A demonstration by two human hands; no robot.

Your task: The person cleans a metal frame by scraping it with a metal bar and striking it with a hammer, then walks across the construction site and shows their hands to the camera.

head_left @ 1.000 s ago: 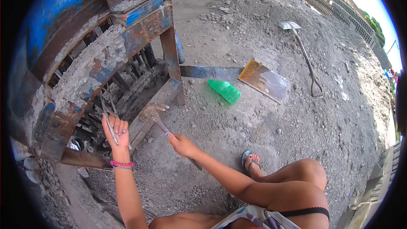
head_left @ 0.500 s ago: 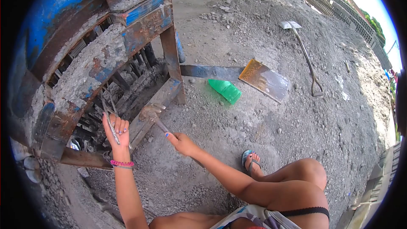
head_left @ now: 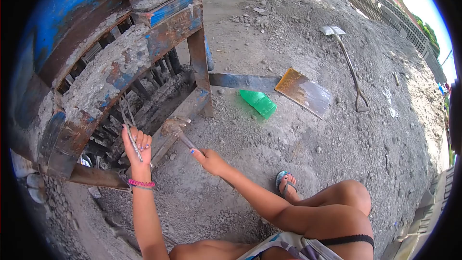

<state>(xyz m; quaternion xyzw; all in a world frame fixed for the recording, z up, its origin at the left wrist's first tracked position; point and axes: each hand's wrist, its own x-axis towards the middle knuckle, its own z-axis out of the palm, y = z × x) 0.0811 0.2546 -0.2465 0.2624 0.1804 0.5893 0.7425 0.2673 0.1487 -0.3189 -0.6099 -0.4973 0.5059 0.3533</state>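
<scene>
My left hand [head_left: 139,148] is closed around a thin grey metal rod [head_left: 129,120], which looks bent double and points up into the slotted opening of the machine. My right hand [head_left: 211,162] grips the wooden handle of a claw hammer [head_left: 174,127]. Its worn head is close to the machine's lower frame bar and right of the left hand. The rusty blue machine [head_left: 159,43] has a curved row of dark bars, with grey cement-like material caked over its rim.
A green cut plastic bottle [head_left: 258,103] lies on the gravelly ground, beside a rusty flat metal plate [head_left: 304,92]. Further right is a shovel [head_left: 350,65] with a metal blade. My sandalled foot [head_left: 288,184] rests below the bottle. A block wall [head_left: 385,12] runs along the back right.
The whole view has shifted slightly, with the machine and ground items a little further right. Both hands keep their grips on the rod and the hammer.
</scene>
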